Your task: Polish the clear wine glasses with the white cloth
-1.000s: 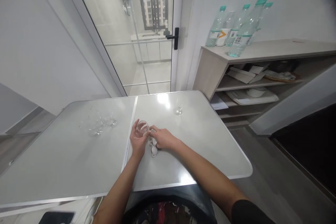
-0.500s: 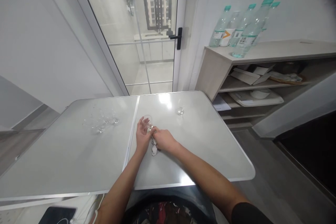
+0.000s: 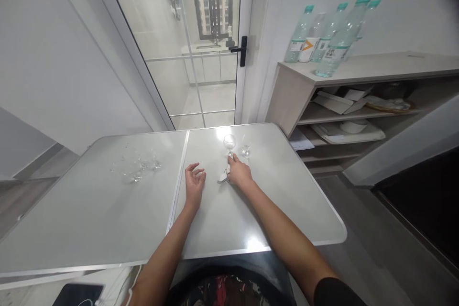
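Note:
My right hand (image 3: 239,172) grips the lower part of a clear stemmed glass (image 3: 229,142), whose round bowl rises beyond my fingertips. A small white piece (image 3: 223,177), too unclear to name, also hangs from this hand on its left side. Just right of the held glass stands another clear glass (image 3: 245,150). My left hand (image 3: 194,182) is held over the table near its seam, fingers apart and slightly curled, with nothing in it. On the left half of the table several clear glasses (image 3: 136,169) stand grouped, their outlines hard to separate.
The glossy white table (image 3: 143,229) has a metal strip across it and a glass door (image 3: 215,98) behind. At the right, a wooden shelf unit (image 3: 292,91) carries several plastic bottles (image 3: 333,55). A dark device (image 3: 79,294) and cables lie below the table's front left edge.
My right hand has carried the glass and the white piece forward and right, beside the other glass. My left hand has let go of the glass and stayed near the seam.

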The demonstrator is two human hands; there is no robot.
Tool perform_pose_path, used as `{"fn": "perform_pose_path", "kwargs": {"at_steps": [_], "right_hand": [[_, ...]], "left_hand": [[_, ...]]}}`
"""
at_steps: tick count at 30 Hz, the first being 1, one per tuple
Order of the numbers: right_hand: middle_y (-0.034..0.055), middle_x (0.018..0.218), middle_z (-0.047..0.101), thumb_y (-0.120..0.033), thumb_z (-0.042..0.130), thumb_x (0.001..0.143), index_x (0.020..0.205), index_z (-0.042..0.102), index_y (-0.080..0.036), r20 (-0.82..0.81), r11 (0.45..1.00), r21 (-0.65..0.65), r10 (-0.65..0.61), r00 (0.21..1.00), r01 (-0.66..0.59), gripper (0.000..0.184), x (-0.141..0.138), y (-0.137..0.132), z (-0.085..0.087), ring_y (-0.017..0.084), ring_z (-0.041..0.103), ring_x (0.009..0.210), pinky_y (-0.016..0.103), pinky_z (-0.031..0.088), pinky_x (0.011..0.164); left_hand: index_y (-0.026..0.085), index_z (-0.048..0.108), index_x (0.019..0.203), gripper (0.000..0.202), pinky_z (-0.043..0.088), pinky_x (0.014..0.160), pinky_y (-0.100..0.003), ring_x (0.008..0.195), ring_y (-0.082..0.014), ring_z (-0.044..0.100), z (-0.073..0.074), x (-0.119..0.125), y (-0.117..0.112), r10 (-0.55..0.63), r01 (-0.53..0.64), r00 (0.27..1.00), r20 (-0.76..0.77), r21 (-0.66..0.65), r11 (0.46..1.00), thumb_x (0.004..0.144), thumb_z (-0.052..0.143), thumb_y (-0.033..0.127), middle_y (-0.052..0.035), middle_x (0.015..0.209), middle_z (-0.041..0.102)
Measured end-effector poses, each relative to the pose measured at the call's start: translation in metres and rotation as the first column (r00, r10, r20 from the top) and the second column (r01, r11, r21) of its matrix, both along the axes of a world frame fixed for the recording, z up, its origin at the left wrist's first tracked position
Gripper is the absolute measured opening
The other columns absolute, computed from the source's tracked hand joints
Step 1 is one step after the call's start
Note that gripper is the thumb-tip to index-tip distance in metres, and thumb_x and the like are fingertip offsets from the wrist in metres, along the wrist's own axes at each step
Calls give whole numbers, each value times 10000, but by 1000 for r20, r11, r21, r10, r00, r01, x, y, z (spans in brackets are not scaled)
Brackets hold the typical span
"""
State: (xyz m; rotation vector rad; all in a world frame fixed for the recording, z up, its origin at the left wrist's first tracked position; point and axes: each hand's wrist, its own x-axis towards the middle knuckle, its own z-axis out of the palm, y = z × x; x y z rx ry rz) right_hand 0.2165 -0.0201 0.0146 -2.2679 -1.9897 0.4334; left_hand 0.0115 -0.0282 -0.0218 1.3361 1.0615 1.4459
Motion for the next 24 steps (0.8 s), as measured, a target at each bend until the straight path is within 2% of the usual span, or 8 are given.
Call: {"fn": "perform_pose_path", "kwargs": {"at_steps": [6, 19, 24], "right_hand": [[138, 1714, 248, -257, 649, 803, 1576, 372, -258, -21, 1000, 12, 8, 1000, -8, 821, 2, 4, -2, 301, 721, 1102, 387, 545, 885], [164, 1709, 242, -269, 661, 818, 1586, 360, -255, -19, 1000, 5, 15, 1000, -15, 825, 3, 2, -4, 295, 715, 1105, 385, 533, 881], [159, 1708, 250, -270, 658, 821, 1579, 365, -257, -16, 1000, 19, 21, 1000, -21, 813, 3, 3, -6, 292, 718, 1106, 378, 532, 879]], "left_hand": [[284, 506, 1262, 428, 527, 887, -319, 1107, -189, 603, -1, -1, 1, 17, -15, 999, 41, -39, 999, 920, 683, 471, -100, 1390, 506], [261, 548, 1228, 401, 527, 830, -291, 1024, -174, 602, 3, -2, -1, 51, -49, 998, 25, -63, 997, 915, 672, 479, -89, 1321, 539], [242, 573, 1231, 423, 518, 844, -292, 986, -176, 615, 0, -4, 1, 52, -48, 998, 36, -102, 994, 912, 670, 502, -59, 1079, 618]]}}
